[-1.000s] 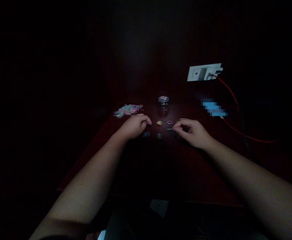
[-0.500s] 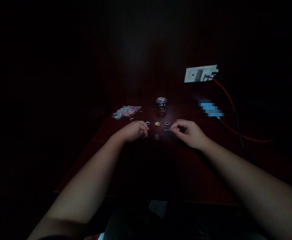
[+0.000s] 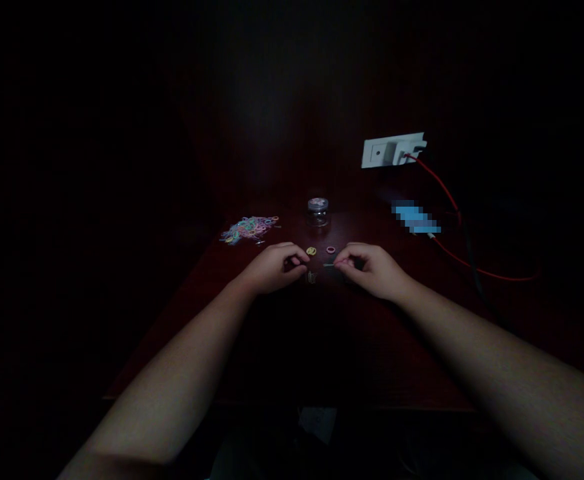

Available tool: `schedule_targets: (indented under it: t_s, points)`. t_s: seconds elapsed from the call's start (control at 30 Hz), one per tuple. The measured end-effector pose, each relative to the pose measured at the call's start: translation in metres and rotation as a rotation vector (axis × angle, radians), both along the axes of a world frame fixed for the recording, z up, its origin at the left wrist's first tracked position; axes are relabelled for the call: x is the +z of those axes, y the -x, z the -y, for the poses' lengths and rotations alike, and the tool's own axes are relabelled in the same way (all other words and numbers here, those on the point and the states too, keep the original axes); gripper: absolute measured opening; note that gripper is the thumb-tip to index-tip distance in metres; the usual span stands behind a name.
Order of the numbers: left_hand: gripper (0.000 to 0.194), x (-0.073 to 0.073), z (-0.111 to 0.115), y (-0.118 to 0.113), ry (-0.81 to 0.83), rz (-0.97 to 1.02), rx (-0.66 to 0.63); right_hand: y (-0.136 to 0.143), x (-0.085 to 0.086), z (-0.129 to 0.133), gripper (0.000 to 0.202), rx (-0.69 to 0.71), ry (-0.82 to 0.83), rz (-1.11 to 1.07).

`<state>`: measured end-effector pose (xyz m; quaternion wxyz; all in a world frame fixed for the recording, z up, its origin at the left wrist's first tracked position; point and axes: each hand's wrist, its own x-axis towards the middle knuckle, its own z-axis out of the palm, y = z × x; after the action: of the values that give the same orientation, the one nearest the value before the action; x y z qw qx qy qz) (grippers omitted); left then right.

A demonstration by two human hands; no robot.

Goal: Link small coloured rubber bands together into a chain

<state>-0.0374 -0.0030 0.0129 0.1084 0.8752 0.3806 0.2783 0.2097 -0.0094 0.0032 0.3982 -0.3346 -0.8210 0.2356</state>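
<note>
My right hand pinches a small slim metallic piece between thumb and fingertips, its end pointing left. My left hand is held opposite with thumb and forefinger slightly apart; nothing shows between them. Just past the fingertips lie a cluster of yellow hair ties and a pink hair tie. Nearer to me, between the hands, sits a small group of thin metallic pieces, too dim to name exactly. The left hand covers the spot of the blue ring seen earlier.
A heap of colourful hair ties is at the table's left. A clear lidded jar stands at the back. Behind, a wall socket feeds a red cable; a pixelated blue object with a cable lies to the right on the dark table.
My left hand has moved right, towards the middle, its thumb and forefinger now facing the right hand. My right hand keeps its pinch on the slim piece. The view has shifted slightly.
</note>
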Motion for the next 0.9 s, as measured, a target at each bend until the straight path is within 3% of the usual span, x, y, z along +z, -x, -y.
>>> schedule_targets:
  t_s: [0.23,0.9]
  points:
    - [0.013,0.004,0.015,-0.023,0.002,0.042,-0.12,0.004,0.003,0.003,0.013,0.059,-0.008,0.019]
    - [0.011,0.008,0.017,-0.023,-0.032,0.054,-0.149,0.0,0.002,0.002,0.013,0.055,-0.004,0.023]
